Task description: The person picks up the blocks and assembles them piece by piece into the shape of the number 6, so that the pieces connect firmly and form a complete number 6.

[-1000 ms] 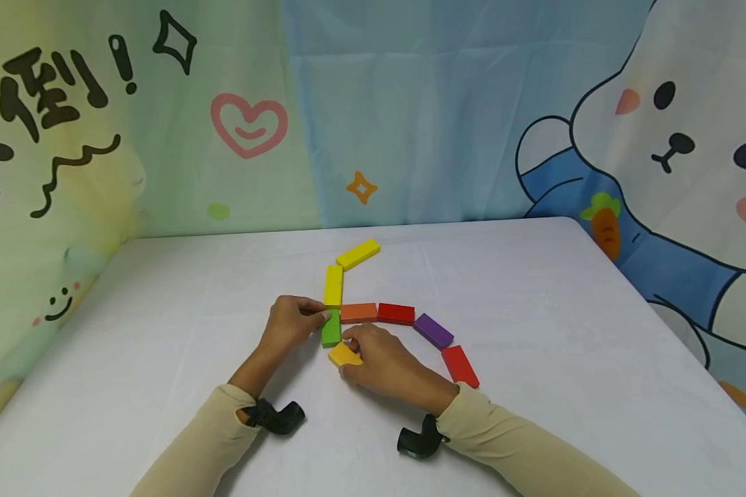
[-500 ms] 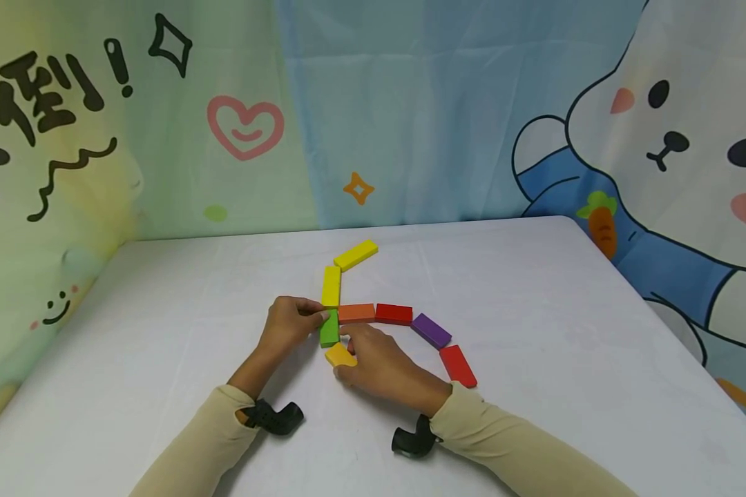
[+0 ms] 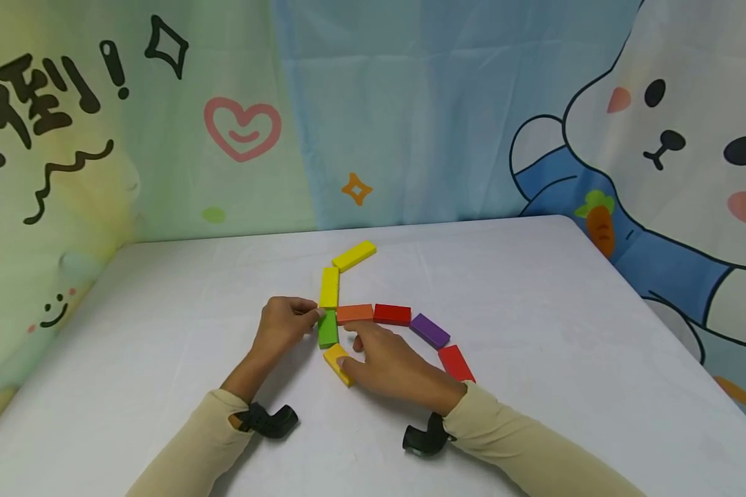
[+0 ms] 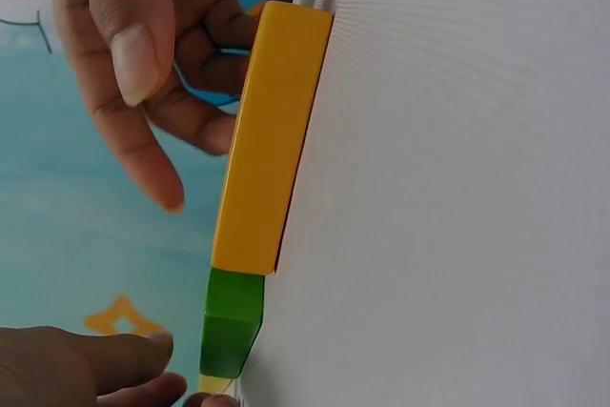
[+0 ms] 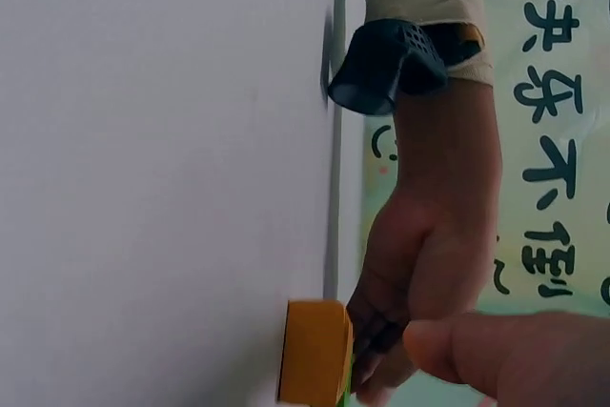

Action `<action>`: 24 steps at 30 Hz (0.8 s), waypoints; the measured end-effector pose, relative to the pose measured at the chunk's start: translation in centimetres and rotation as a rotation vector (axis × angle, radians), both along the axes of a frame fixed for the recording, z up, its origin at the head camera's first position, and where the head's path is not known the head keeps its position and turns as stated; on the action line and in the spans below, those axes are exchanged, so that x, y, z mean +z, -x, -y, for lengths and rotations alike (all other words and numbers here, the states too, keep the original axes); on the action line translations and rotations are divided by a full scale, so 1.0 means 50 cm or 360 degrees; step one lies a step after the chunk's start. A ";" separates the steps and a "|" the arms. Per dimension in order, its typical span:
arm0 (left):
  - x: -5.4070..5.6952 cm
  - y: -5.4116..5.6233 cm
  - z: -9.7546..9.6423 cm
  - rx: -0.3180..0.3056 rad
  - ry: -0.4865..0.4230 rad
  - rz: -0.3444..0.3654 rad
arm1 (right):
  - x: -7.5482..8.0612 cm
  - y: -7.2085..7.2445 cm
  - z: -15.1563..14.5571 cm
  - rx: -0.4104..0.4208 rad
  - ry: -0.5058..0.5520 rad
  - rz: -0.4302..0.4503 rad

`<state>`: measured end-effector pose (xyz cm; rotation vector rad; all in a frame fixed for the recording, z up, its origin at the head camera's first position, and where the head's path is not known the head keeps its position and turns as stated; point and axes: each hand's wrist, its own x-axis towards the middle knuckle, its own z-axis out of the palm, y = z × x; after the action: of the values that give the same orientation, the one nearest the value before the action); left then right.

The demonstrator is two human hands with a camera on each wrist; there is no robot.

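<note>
Flat coloured blocks lie end to end on the white table. My left hand (image 3: 280, 328) has its thumb and fingertips at the upper left end of the green block (image 3: 328, 333), beside the yellow block (image 3: 329, 288). Below the green block sits an amber block (image 3: 333, 357), slanted and meeting its lower end. My right hand (image 3: 388, 366) hovers over the amber block with loose, spread fingers. In the left wrist view, its thumb stands apart from the amber block (image 4: 272, 140), and some fingers are partly hidden behind the block.
From the green block's top a row runs right: an orange block (image 3: 355, 314), a red block (image 3: 392, 315), a purple block (image 3: 430, 331) and another red block (image 3: 456, 362) near the right wrist. A second yellow block (image 3: 354, 256) lies farther back. A printed curtain (image 3: 410, 138) hangs behind.
My right hand has let go of the amber block and drawn slightly right, so more of the block shows. The left hand stays by the green block. The whole view has shifted a little.
</note>
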<state>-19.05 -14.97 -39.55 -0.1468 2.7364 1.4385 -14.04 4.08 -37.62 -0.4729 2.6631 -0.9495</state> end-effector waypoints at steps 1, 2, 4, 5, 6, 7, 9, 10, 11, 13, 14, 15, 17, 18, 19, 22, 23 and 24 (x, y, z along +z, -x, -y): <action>0.002 -0.002 0.001 -0.0013 0.0028 -0.0033 | 0.000 0.001 -0.006 0.0011 0.0009 -0.0008; 0.003 -0.004 0.003 -0.0030 0.0060 -0.0083 | 0.000 0.001 -0.012 0.0020 0.0017 -0.0009; 0.006 -0.009 0.006 -0.0082 0.0139 -0.0208 | 0.002 0.002 -0.028 0.0052 0.0055 -0.0026; 0.007 -0.011 0.007 -0.0119 0.0171 -0.0272 | 0.005 0.002 -0.037 0.0079 0.0084 -0.0031; 0.009 -0.013 0.008 -0.0155 0.0200 -0.0329 | 0.005 0.002 -0.047 0.0114 0.0125 -0.0043; 0.010 -0.016 0.009 -0.0190 0.0217 -0.0381 | 0.006 0.002 -0.058 0.0153 0.0168 -0.0060; 0.013 -0.022 0.011 -0.0244 0.0235 -0.0450 | 0.008 0.003 -0.080 0.0237 0.0264 -0.0096; 0.014 -0.025 0.011 -0.0262 0.0236 -0.0472 | 0.010 0.004 -0.092 0.0288 0.0305 -0.0117; 0.016 -0.027 0.011 -0.0277 0.0244 -0.0490 | 0.011 0.005 -0.103 0.0335 0.0342 -0.0141; 0.017 -0.033 0.011 -0.0305 0.0251 -0.0513 | 0.011 0.008 -0.124 0.0422 0.0393 -0.0205; 0.018 -0.036 0.010 -0.0328 0.0258 -0.0528 | 0.012 0.009 -0.135 0.0454 0.0409 -0.0233; 0.018 -0.038 0.010 -0.0358 0.0268 -0.0542 | 0.013 0.010 -0.144 0.0484 0.0418 -0.0264; 0.018 -0.043 0.009 -0.0422 0.0290 -0.0562 | 0.011 0.011 -0.163 0.0520 0.0435 -0.0327; 0.019 -0.046 0.009 -0.0457 0.0299 -0.0568 | 0.011 0.011 -0.172 0.0521 0.0437 -0.0346; 0.019 -0.049 0.009 -0.0495 0.0314 -0.0579 | 0.010 0.011 -0.180 0.0515 0.0440 -0.0363; 0.021 -0.057 0.011 -0.0585 0.0348 -0.0574 | 0.007 0.010 -0.205 0.0494 0.0441 -0.0425; 0.022 -0.060 0.011 -0.0613 0.0358 -0.0570 | 0.007 0.010 -0.214 0.0482 0.0434 -0.0441; 0.022 -0.062 0.011 -0.0644 0.0366 -0.0563 | 0.006 0.009 -0.222 0.0469 0.0427 -0.0452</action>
<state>-15.93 -15.53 -38.43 0.6771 2.9511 1.1270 -14.51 15.20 -37.33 -1.1007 2.6044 -1.2264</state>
